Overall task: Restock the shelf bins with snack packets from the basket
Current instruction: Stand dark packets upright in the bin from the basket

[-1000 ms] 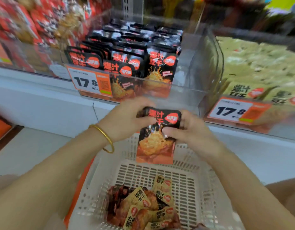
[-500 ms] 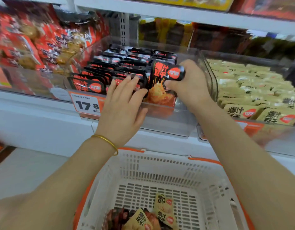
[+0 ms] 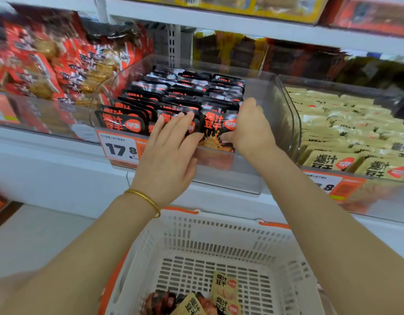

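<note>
- Your left hand (image 3: 167, 155): fingers straight, pressed flat against the front rows of black foil packets (image 3: 137, 123) in the clear plastic shelf bin (image 3: 285, 123), holding them back.
- The black-and-orange snack packet (image 3: 215, 130): at the bin's front right corner, upright, long axis near vertical, printed face toward you, top edge up. It appears almost seated.
- Your right hand (image 3: 251, 130): thumb and curled fingers pinch that packet's right edge.
- The white slotted plastic basket with orange rim (image 3: 294, 253): yellow and red packets (image 3: 223, 289) lie inside, so restocking looks only partly done.
</note>
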`<state>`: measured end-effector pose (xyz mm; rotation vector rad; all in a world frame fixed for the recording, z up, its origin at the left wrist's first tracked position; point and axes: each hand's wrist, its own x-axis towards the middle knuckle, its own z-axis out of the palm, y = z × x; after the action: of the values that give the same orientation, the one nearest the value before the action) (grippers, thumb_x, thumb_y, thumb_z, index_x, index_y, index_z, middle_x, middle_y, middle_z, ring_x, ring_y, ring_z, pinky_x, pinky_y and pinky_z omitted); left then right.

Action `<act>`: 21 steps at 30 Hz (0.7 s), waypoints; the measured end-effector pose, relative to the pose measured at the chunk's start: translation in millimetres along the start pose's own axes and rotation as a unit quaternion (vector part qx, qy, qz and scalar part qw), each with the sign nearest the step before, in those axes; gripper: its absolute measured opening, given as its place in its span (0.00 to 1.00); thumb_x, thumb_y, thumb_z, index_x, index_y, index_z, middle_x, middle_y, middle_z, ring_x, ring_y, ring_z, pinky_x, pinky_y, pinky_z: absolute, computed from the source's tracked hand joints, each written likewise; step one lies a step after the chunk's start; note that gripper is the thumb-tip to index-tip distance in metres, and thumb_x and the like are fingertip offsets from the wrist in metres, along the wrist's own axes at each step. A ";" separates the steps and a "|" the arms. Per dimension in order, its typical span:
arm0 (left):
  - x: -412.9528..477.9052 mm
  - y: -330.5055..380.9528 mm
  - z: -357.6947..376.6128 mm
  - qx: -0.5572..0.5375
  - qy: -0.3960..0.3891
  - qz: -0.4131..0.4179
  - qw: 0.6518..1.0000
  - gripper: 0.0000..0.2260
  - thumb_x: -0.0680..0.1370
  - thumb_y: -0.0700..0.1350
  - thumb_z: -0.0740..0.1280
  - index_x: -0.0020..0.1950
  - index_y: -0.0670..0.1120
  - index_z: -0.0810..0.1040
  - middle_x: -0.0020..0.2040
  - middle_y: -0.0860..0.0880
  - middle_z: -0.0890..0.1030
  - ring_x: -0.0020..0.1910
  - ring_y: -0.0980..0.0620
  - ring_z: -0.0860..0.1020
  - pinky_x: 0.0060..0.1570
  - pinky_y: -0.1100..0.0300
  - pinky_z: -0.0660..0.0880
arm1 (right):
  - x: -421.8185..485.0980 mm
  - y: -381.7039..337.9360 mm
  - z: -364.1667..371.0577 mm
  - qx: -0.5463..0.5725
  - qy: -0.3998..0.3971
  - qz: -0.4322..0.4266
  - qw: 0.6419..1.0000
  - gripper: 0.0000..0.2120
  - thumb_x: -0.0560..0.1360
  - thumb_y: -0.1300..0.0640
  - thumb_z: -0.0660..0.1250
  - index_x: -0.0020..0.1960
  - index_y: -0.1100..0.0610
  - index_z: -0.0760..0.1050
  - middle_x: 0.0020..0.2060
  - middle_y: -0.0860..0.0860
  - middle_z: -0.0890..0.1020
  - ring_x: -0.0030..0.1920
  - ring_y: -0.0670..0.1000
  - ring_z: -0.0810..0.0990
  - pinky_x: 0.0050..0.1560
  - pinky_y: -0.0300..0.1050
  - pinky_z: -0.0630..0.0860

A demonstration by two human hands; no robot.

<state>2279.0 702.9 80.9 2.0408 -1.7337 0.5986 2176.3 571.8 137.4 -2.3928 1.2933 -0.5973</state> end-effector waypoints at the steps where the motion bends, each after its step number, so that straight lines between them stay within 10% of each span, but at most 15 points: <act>1: -1.1 0.5 -0.8 -0.005 0.007 0.001 1.000 0.18 0.73 0.42 0.61 0.62 0.41 0.75 0.71 0.40 0.67 0.72 0.40 0.63 0.73 0.44 0.51 | -2.7 0.8 -2.6 0.014 -0.005 0.005 1.000 0.29 0.69 0.60 0.76 0.61 0.63 0.62 0.59 0.60 0.71 0.57 0.63 0.76 0.48 0.50 0.70; 9: -35.2 23.7 -25.4 -0.008 0.080 0.010 0.997 0.16 0.69 0.38 0.64 0.56 0.41 0.79 0.63 0.42 0.75 0.60 0.41 0.71 0.57 0.48 0.66 | -75.6 6.8 -11.6 0.149 0.176 -0.149 0.962 0.14 0.73 0.68 0.64 0.53 0.56 0.65 0.47 0.53 0.72 0.41 0.56 0.73 0.43 0.48 0.70; 15: -95.4 0.0 -9.4 0.080 -0.203 0.022 0.976 0.14 0.69 0.47 0.63 0.51 0.45 0.80 0.61 0.43 0.77 0.57 0.43 0.72 0.48 0.48 0.74 | -130.0 40.4 108.4 0.097 -0.162 -0.131 0.973 0.09 0.77 0.62 0.62 0.56 0.55 0.68 0.46 0.49 0.73 0.41 0.50 0.75 0.41 0.45 0.72; 21: -129.8 -11.3 -1.4 0.096 -0.449 -0.007 0.889 0.19 0.81 0.52 0.55 0.72 0.51 0.63 0.74 0.50 0.58 0.72 0.47 0.55 0.68 0.52 0.58 | -188.3 65.4 238.7 0.006 -0.449 -0.099 0.888 0.20 0.77 0.67 0.56 0.67 0.56 0.65 0.57 0.54 0.72 0.50 0.55 0.75 0.45 0.44 0.73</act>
<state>2271.7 811.6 9.6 2.7130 -2.1692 -0.2792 2161.7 723.1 -133.9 -2.3079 0.6266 0.4471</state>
